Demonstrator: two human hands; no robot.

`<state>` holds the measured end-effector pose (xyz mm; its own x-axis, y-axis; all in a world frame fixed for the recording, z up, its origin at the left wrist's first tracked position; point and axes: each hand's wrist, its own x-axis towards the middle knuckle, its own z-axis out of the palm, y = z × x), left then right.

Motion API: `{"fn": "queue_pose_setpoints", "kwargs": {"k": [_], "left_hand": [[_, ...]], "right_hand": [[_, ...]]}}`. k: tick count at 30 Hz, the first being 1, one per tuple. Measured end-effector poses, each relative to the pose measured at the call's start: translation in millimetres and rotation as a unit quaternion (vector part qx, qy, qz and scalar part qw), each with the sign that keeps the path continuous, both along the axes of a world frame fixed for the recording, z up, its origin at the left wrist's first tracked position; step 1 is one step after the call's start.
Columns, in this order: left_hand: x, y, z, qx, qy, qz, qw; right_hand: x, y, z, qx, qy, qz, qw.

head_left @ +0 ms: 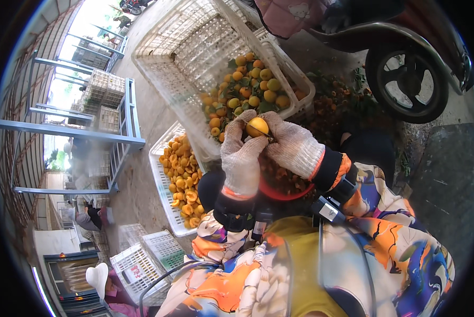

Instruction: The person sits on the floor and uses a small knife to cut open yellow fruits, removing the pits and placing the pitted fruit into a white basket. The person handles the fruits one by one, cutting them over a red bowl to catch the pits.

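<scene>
My left hand (241,158), in a pale knitted work glove, is closed around a yellow-orange apricot (257,127). My right hand (294,145), gloved alike, meets it from the other side, its fingers closed against the fruit. A thin dark sliver shows by the right fingertips; what it is I cannot make out. Both hands are over the near edge of a large white plastic crate (189,63), tipped toward me, with whole apricots (245,87) and green leaves inside. Below my hands, a red basin (282,193) holds dark orange scraps, partly hidden by the gloves.
A white crate (165,193) of halved apricots (184,177) stands left of my knees. Fruit scraps and leaves (342,100) litter the floor near a scooter wheel (407,79). Stacked crates (141,264) and a person in a white hat (98,280) are lower left; blue metal frames (78,132) stand beyond.
</scene>
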<state>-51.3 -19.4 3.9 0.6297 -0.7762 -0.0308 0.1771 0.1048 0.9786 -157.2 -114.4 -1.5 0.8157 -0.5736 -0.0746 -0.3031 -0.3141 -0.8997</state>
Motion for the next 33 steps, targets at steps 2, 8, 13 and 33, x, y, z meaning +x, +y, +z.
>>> {"fn": "queue_pose_setpoints", "kwargs": {"k": [2, 8, 13, 33], "left_hand": [[-2.0, -0.2, -0.3, 0.001, -0.028, 0.008, 1.000], [-7.4, -5.4, 6.9, 0.041, -0.105, -0.008, 0.994], [0.5, -2.5, 17.2, 0.106, -0.186, -0.043, 0.976], [37.6, 4.0, -4.6, -0.023, 0.279, -0.082, 0.957]], "right_hand": [[2.3, 2.7, 3.1, 0.000, 0.005, -0.013, 1.000], [0.0, 4.5, -7.4, -0.066, -0.032, -0.043, 0.996], [1.3, -12.3, -25.6, -0.001, -0.064, 0.067, 0.996], [-13.8, -25.9, -6.8, 0.444, -0.228, 0.050, 0.865]]}}
